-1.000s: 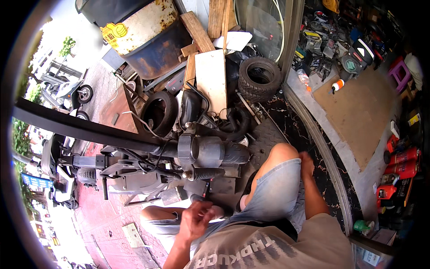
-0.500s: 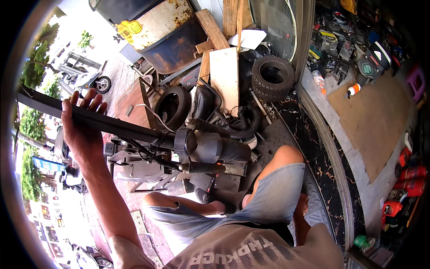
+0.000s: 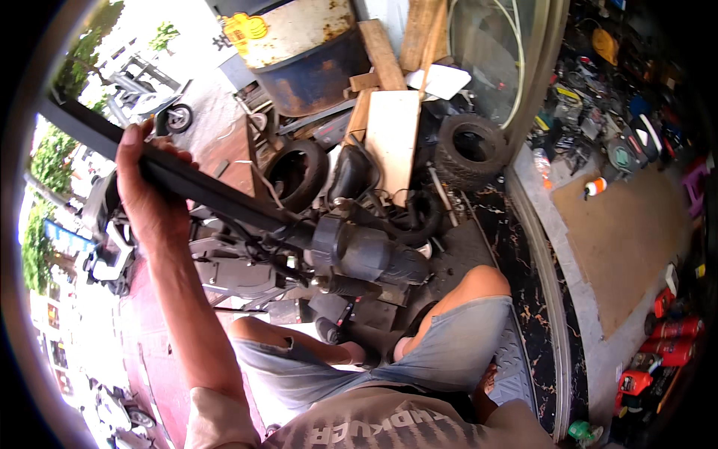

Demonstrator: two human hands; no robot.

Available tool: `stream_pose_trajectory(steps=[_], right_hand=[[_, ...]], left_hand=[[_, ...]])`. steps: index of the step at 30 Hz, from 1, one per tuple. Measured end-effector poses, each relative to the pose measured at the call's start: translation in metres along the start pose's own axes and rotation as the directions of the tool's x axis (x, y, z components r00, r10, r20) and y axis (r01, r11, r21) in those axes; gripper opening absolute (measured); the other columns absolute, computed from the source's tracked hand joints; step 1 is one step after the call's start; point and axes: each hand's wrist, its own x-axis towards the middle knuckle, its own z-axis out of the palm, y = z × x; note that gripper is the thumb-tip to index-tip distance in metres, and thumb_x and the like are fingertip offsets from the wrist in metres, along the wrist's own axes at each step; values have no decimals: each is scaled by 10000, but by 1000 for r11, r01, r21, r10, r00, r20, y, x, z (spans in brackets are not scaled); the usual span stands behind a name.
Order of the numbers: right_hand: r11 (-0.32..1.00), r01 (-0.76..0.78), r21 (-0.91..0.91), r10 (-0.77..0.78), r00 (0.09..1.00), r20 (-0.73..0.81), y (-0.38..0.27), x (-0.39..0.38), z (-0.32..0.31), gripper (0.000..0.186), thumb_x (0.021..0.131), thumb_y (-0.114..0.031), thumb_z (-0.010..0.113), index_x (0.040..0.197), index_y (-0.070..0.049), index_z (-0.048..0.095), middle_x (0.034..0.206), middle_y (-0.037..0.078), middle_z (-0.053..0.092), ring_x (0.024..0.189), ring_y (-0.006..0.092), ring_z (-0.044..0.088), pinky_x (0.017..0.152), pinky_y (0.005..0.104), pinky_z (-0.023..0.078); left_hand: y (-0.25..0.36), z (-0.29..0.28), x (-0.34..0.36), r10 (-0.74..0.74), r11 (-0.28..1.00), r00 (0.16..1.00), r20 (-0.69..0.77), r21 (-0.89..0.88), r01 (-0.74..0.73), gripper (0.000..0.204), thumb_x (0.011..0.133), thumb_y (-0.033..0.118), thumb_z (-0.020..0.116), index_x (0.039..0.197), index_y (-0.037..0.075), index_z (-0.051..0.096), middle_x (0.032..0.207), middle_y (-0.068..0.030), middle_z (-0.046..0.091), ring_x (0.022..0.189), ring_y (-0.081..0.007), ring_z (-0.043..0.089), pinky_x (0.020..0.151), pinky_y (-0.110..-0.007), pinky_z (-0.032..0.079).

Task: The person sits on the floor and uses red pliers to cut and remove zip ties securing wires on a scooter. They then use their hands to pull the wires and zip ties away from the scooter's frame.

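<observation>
A long black scooter stem [image 3: 217, 188] slants from the upper left down to the middle. My left hand [image 3: 157, 183] grips it, with the thumb on the near side and the fingers curled over the far side. At its lower end are a thick collar and a small front wheel with a dark tyre [image 3: 407, 262], flanked by coil springs. The scooter deck [image 3: 239, 275] lies beyond my knee, with cables beside it. My right hand [image 3: 489, 377] is down beside my right thigh; most of it is hidden by the leg, and its fingers cannot be made out.
Loose tyres [image 3: 467, 147], wooden boards [image 3: 393, 138] and a rusty bin [image 3: 310, 63] crowd the far side. A door track [image 3: 542, 262] runs along my right, with cardboard [image 3: 621, 239] and red tools [image 3: 651, 367] beyond it. Parked scooters [image 3: 176, 116] stand at left.
My left hand has closed its fingers round the stem, which were stretched out before. The stem now tilts more steeply, and the view has shifted a little.
</observation>
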Motion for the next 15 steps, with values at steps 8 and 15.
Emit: stream_pose_trajectory(steps=[8,15], right_hand=[[993,2,-121,3,999,37,-17,-7,-29,503,1128,-528,611,1312,-74,725,1286,260,810,1214,435,797,1014,581,620],[982,187,12,-186,972,144,-9,35,-28,492,1108,-557,634,1093,-80,750,912,158,749,824,352,781,673,527,606]], left_hand=[[-8,-9,5,-43,998,999,-5,-45,43,729,1068,554,817,1476,-21,633,883,-46,700,755,-163,722,716,-301,592],[-13,-12,4,-9,998,999,37,-56,11,711,1119,509,773,1523,-45,583,922,-33,671,769,-151,712,721,-291,592]])
